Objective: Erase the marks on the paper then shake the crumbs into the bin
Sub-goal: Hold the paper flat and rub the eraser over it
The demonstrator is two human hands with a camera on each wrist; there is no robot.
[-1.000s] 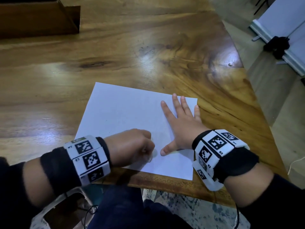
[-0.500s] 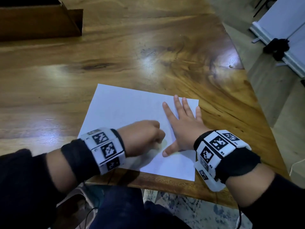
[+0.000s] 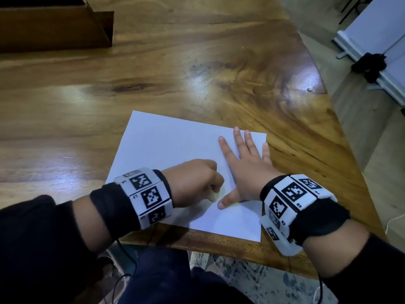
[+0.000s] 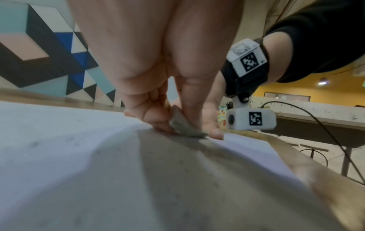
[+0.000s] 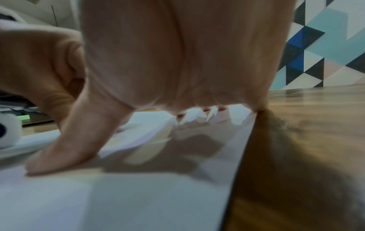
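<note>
A white sheet of paper (image 3: pixel 171 150) lies on the wooden table (image 3: pixel 197 80) near its front edge. My left hand (image 3: pixel 197 183) is curled into a fist low on the sheet and pinches a small pale eraser (image 4: pixel 183 125) against the paper (image 4: pixel 79 156), where faint grey specks show. My right hand (image 3: pixel 243 163) lies flat on the right part of the sheet, fingers spread, thumb (image 5: pixel 65 146) pressed down beside the eraser. No marks are plain on the paper in the head view.
A dark wooden box (image 3: pixel 54 25) stands at the far left of the table. The table's right edge slants toward the floor (image 3: pixel 361 119). A patterned rug (image 3: pixel 252 279) and my dark trousers (image 3: pixel 157 275) show below the front edge.
My left hand with the eraser has slid a little up and to the right across the paper, closer to the right thumb. The right hand has stayed flat in place.
</note>
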